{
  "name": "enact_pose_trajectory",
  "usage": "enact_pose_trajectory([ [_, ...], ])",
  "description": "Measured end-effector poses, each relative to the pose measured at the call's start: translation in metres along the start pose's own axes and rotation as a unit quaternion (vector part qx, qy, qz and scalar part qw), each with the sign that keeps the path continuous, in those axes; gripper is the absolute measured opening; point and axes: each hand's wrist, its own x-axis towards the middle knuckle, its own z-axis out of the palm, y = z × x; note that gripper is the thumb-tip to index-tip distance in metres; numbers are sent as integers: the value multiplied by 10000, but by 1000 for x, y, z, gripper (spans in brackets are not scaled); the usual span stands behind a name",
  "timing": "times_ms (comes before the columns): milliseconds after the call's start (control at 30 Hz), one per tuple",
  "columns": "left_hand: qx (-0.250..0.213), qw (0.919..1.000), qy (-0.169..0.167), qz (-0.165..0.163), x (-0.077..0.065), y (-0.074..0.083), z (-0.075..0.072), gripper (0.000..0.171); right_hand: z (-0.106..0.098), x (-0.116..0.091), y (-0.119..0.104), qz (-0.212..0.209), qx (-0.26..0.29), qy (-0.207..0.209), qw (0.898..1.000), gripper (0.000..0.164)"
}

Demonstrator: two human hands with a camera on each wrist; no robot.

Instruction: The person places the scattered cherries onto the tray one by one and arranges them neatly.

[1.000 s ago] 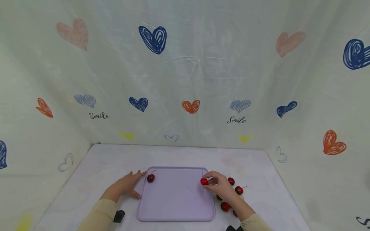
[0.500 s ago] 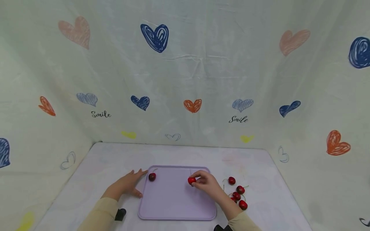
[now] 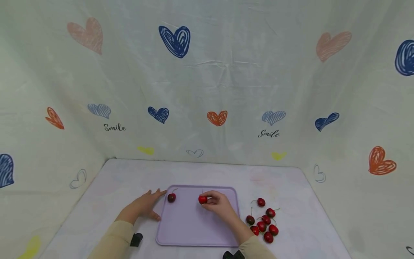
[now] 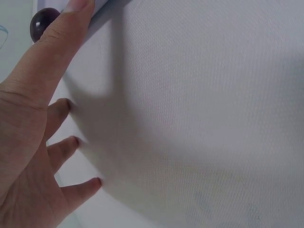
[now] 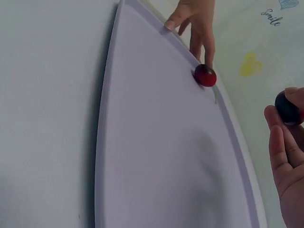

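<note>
A red cherry (image 3: pixel 202 199) is pinched between the thumb and fingers of my right hand (image 3: pixel 218 205), held above the lilac tray (image 3: pixel 194 230). The right wrist view shows this held cherry (image 5: pixel 288 109) as dark with some red, raised over the tray. My left hand (image 3: pixel 143 208) lies at the tray's left edge, fingers spread, thumb and a fingertip touching the rim. Inside the tray's far left corner sits a dark red cherry (image 3: pixel 171 197) with its stem. Part of that cherry (image 4: pixel 43 23) peeks out behind the thumb in the left wrist view.
Several loose cherries (image 3: pixel 261 226) with stems lie in a group on the white table (image 3: pixel 300 216), to the right of the tray. A curtain (image 3: pixel 207 86) printed with hearts hangs behind the table. Black straps (image 3: pixel 136 239) show near both wrists.
My right hand has carried the pinched cherry leftward across the tray, from its right side to near the middle. More of the loose cherries show now. The left hand stays at the rim.
</note>
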Motion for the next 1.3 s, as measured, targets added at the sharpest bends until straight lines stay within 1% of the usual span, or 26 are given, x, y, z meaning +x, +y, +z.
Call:
enact_pose_trajectory([
  [100,-1,10000,-5,-12,0,1,-1,99,9,9,21,-44,170,166,9997,30],
  [200,20,10000,-6,-15,0,2,-1,98,19,16,37,70,289,374,9989,31],
  [267,12,10000,7,7,0,2,-1,98,26,18,39,127,416,534,9976,31],
  [367,13,10000,5,4,-1,2,0,98,36,18,32,238,625,736,9950,31],
  [500,17,10000,7,-19,-2,1,1,98,47,19,28,325,708,927,9926,32],
  [633,-12,10000,14,3,-3,2,0,98,54,27,49,434,690,1195,9895,32],
  [733,-30,10000,3,1,-3,3,0,97,58,34,67,507,526,1391,9876,32],
  [833,-3,10000,-13,-32,-3,4,-1,97,61,39,77,532,201,1554,9862,31],
  [967,2,10000,-5,-64,-3,4,-2,97,64,41,78,624,-259,1681,9835,29],
  [1167,-1,9999,-18,-104,-4,5,-3,98,67,44,78,686,-990,1738,9774,27],
  [1300,0,9999,-23,-125,-2,5,-3,98,67,45,78,759,-1324,1739,9729,27],
])
